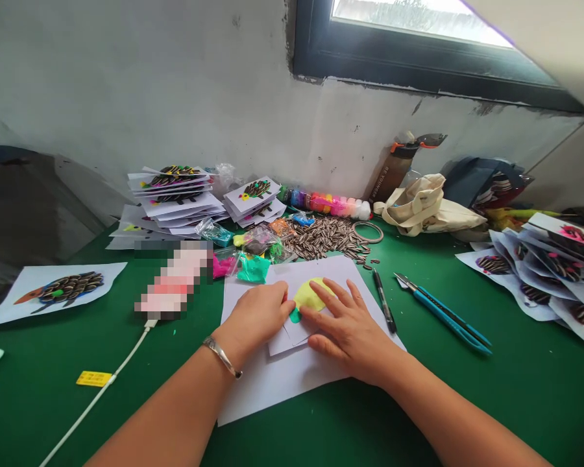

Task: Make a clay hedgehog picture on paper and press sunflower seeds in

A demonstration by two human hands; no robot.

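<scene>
A flattened yellow clay oval lies on a small white paper, with a little green clay piece at its lower left edge. Under both is a larger white sheet. My left hand, with a bracelet at the wrist, is curled closed, its fingertips at the edge of the yellow and green clay. Whatever may be inside those fingers is hidden. My right hand rests with fingers spread over the yellow clay's right side and the paper.
Beyond the sheet are a sunflower seed pile, clay packets and a tape roll. To the right lie a pen and blue tweezers. Seed-picture stacks stand at the back left, others at right.
</scene>
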